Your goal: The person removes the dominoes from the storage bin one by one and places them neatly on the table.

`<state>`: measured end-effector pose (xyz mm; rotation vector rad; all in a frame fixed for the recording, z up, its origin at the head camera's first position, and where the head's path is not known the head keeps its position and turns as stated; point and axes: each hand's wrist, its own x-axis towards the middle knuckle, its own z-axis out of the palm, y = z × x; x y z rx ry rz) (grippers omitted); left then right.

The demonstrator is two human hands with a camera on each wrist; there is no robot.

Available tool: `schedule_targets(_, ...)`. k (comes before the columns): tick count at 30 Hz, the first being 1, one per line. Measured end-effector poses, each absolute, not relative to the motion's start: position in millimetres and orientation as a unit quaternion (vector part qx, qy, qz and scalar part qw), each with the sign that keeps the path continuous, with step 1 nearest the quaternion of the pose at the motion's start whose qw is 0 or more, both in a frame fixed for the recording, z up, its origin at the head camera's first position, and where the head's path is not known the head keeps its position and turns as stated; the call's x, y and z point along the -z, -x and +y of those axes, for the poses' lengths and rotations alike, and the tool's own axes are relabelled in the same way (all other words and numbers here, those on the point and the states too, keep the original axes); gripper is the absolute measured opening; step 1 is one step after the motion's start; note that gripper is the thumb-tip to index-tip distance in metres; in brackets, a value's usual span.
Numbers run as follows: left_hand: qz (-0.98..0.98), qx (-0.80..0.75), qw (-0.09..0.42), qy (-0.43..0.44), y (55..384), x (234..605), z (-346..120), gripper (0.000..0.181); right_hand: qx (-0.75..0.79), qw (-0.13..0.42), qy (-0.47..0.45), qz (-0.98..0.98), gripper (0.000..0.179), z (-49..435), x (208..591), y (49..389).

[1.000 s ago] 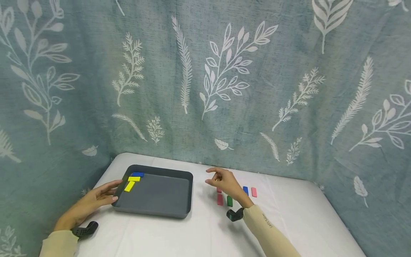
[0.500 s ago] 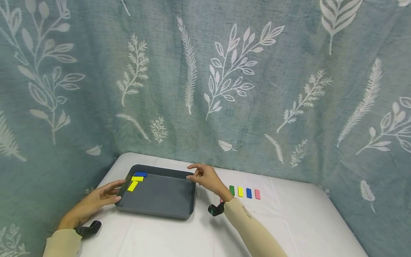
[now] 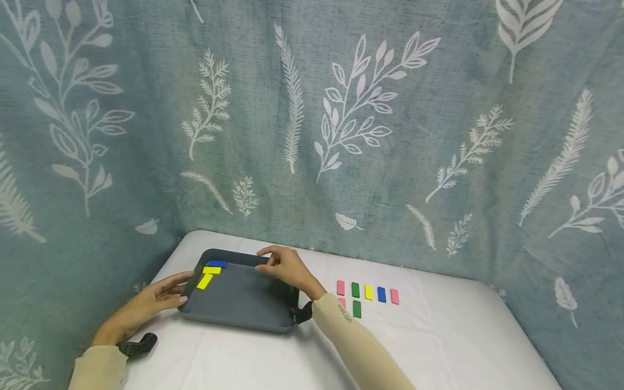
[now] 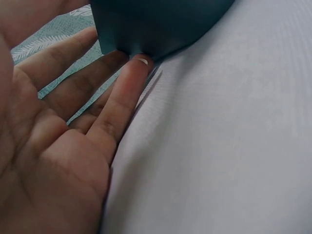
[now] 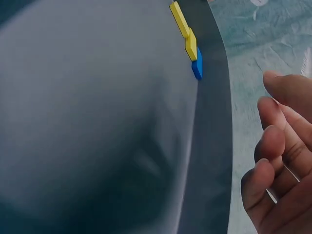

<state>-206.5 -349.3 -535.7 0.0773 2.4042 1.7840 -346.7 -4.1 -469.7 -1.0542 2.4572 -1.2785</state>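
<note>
A dark grey rectangular tray stands on the left of the table. Inside its far left corner lie a blue block, a yellow block and a slanted second yellow block, flat and end to end. At the tray's left side my left hand rests with spread, nearly straight fingers touching the outer wall. My right hand hovers over the tray's far right part, fingers loosely bent. Between its thumb and index finger a gap shows; no block is visible there in the right wrist view either.
Right of the tray, two rows of small blocks lie on the white tablecloth: pink, green, yellow, blue and pink among them. My right sleeve partly covers the nearer row. A leaf-patterned curtain surrounds the table.
My right hand has moved left from above the loose blocks to above the tray, uncovering more of them. The left hand stays at the tray's side; the view has shifted slightly.
</note>
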Motion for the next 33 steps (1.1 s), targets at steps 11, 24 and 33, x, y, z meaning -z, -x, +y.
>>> schedule_targets(11, 0.794, -0.601, 0.083, -0.029, 210.3, 536.6, -349.0, 0.075, 0.394, 0.121, 0.354, 0.840, 0.042, -44.1, 483.7, 352.6)
schedule_targets(24, 0.795, -0.600, 0.080, -0.035, 209.5, 536.5, -349.2, 0.074, 0.376, 0.177, 0.358, 0.836, 0.047, -79.3, 497.4, 353.0)
schedule_targets(33, 0.791, -0.605, 0.077, -0.043, 208.4, 537.7, -354.6, 0.073, 0.347, 0.173, 0.340, 0.857, 0.055, -90.7, 508.7, 356.3)
